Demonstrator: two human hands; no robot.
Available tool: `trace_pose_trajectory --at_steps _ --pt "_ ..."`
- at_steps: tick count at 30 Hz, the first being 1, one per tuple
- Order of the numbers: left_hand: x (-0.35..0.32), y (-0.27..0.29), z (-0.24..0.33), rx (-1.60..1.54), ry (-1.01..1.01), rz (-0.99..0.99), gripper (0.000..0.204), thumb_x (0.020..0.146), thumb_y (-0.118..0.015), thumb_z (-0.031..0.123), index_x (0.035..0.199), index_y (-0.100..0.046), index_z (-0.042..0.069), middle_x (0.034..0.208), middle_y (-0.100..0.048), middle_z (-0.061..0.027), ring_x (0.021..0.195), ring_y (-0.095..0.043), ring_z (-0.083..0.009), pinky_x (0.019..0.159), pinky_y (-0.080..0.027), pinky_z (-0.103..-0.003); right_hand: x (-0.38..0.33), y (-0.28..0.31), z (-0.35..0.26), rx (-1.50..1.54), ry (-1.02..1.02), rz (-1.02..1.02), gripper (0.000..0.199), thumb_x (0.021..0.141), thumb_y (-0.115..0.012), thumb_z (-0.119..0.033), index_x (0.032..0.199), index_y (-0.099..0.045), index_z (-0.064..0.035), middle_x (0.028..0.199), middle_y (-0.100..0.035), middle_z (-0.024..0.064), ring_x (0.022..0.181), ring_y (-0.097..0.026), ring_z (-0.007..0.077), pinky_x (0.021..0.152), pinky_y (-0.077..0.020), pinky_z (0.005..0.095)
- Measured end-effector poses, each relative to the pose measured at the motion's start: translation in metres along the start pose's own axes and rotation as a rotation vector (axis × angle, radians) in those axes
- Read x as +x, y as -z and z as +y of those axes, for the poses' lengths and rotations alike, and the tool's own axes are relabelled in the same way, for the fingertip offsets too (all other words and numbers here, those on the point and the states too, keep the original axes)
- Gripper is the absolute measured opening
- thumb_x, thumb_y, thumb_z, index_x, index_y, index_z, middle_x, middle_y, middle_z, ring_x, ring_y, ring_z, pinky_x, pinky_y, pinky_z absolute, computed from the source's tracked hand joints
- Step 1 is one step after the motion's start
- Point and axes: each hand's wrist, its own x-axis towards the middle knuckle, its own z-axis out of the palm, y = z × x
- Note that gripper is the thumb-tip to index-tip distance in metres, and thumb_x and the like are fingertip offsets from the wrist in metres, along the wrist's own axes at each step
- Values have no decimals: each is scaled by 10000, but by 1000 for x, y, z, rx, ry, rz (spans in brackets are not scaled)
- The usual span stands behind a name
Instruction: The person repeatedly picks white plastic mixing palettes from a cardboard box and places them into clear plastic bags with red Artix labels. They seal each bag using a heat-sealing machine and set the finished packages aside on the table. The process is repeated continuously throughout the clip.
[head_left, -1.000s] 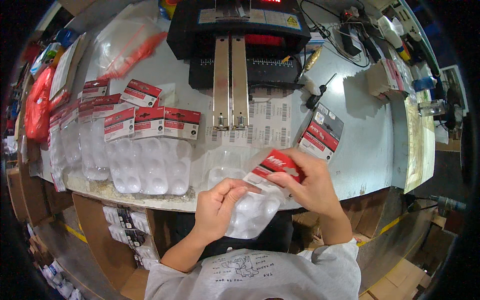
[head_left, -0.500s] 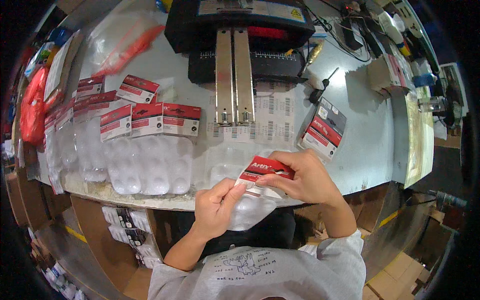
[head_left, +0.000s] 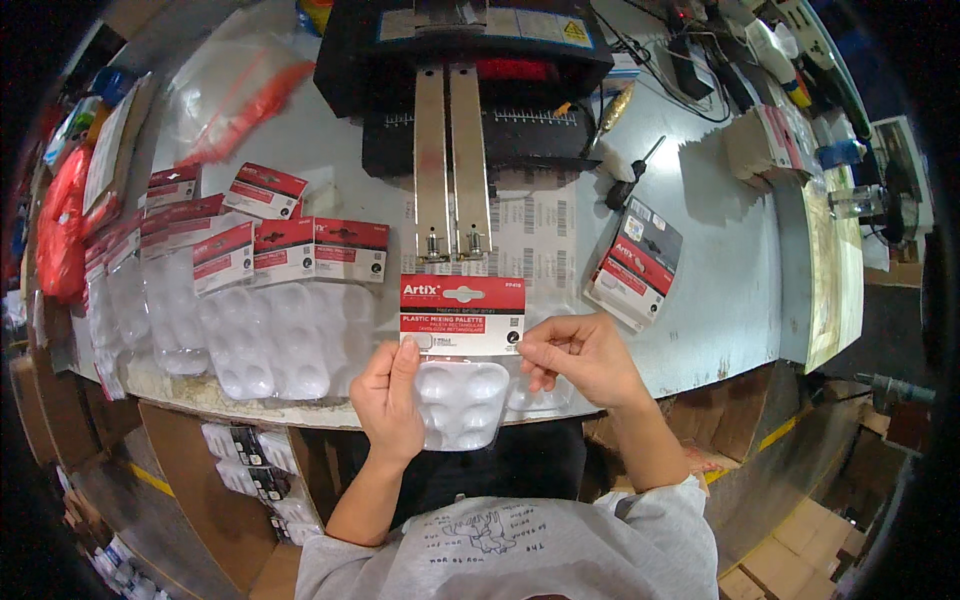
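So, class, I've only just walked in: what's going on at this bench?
A person holds a clear plastic palette topped by a red header card flat above the table edge. The left hand grips its left side; the right hand pinches the card's right edge. More carded palettes lie in rows at left, before a black machine.

clear plastic palette (head_left: 460, 400) | red-and-white header card (head_left: 462, 315) on top | upright, facing camera | over table edge

Packing workshop: sealing machine (head_left: 460, 60), stacked packaged palettes (head_left: 250, 300), cardboard boxes (head_left: 790, 560)
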Motion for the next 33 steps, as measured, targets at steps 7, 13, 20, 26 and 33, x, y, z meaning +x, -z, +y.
trace_pose_trajectory --at_steps 7,13,20,26,33 --pt "51 -15 0 243 41 103 328 950 -443 268 919 -572 -32 790 -570 -32 737 -474 -91 703 -398 -238 54 -24 -5 147 194 192 174 855 -571 -157 792 -579 6 688 -581 56 541 -543 119 513 -442 235" --pt "66 -15 -23 289 4 95 343 958 -397 272 892 -558 -24 774 -556 -38 758 -488 -115 728 -400 -255 68 -26 1 200 215 237 175 877 -541 -155 795 -588 -7 694 -584 53 554 -558 114 522 -454 238" --pt "65 28 18 967 -861 152 294 947 -404 274 982 -529 10 762 -549 -123 714 -528 -225 647 -411 -345 46 32 -4 -500 423 502 284 945 -430 -186 795 -564 15 689 -615 119 599 -619 186 546 -483 309" --pt "67 82 48 1240 -459 603 447 842 -568 337 1150 -488 24 1114 -509 -168 1019 -480 -326 874 -369 -427 25 135 9 -1097 478 716 644 733 -694 -348 1208 -416 -13 1226 -479 204 1157 -471 313 818 -433 376" --pt "24 -72 -27 927 -422 -145 319 736 -694 270 914 -563 40 1097 -452 -147 1064 -418 -329 879 -359 -446 19 136 9 -1326 279 584 1237 402 -786 -583 1401 -254 -82 1460 -249 120 1354 -216 290 997 -193 489"
